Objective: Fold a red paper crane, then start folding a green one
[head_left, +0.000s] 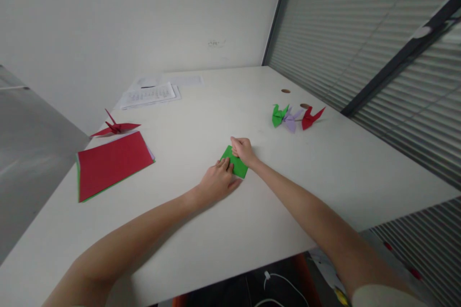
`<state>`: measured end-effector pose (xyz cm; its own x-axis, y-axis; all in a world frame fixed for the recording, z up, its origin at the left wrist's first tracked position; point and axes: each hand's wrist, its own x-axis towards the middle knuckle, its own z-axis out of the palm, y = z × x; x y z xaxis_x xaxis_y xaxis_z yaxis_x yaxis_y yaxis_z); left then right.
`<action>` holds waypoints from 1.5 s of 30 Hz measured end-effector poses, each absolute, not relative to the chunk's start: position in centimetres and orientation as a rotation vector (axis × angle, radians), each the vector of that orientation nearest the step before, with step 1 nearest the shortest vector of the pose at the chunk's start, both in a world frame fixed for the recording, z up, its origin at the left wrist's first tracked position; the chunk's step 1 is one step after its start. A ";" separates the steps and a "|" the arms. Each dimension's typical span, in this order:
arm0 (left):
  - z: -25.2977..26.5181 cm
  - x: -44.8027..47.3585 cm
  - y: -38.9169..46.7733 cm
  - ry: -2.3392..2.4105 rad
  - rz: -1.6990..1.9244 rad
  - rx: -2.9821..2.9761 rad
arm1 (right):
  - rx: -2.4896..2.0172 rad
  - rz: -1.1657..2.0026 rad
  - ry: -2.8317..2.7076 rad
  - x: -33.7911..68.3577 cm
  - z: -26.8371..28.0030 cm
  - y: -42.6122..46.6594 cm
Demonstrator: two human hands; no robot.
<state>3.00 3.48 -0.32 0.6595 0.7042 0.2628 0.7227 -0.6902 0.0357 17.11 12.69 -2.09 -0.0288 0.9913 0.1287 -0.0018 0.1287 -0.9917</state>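
Observation:
A small folded piece of green paper [239, 167] lies on the white table in front of me, its near edge toward my body. My left hand [217, 181] rests flat over its left side, with the fingers stretched onto the paper and the thumb along its near corner. At the far right edge of the paper, my right hand [243, 150] is closed, its fingers curled in and pressed against the green sheet. The right fingertips are partly hidden, and the left fingers cover part of the paper.
A stack of coloured sheets with red paper [114, 163] on top lies at left, a red paper crane [115, 127] behind it. Written papers [149, 96] are at the back. Green [278, 116], lilac [290, 121] and red [311, 118] cranes stand at right, near blinds [360, 33].

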 end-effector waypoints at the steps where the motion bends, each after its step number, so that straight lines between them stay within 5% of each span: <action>1: -0.3 3.0 3.5 -1.195 -0.383 -2.792 | -1.129 1.104 -1.281 17.6 -2.1 13.0; 10: -0.3 3.1 3.4 -1.191 -0.363 -2.769 | -1.166 0.942 -1.206 17.1 -0.8 15.2; 45: -0.1 3.1 3.1 -1.187 -0.395 -2.788 | -1.075 1.126 -1.130 18.3 -1.7 14.0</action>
